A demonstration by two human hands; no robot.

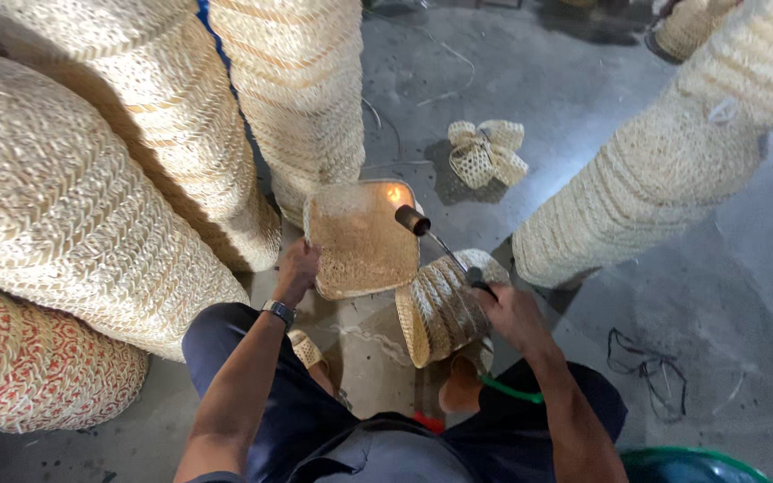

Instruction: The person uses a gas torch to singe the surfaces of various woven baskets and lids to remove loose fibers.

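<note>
From the head view, we hold a square woven tray [361, 238] up by its near left edge, our left hand [296, 269] clenched on the rim, a watch [278, 311] on that wrist. The tray tilts with its inside toward us, above the concrete floor [583, 116] and just in front of our knees. Our right hand [511, 313] is closed around the handle of a gas torch [436, 240]; its dark nozzle points at the tray's far right corner, where a small flame [396, 193] glows against the weave.

A short stack of trays [440, 309] leans on edge between our feet, touching the right hand's underside. Tall leaning stacks of baskets [297, 98] stand to the left and ahead, another stack [673, 161] to the right, and a red-patterned stack [20, 367] sits low at the left. A small woven bow [487, 152] lies on the floor beyond the tray.

To singe well, we judge the flame should sweep quickly across the weave and never rest in one spot, the tray turning in the left hand so each corner gets a pass. The nozzle should stay off the fibres and point away from the stacks behind, which would catch easily.
</note>
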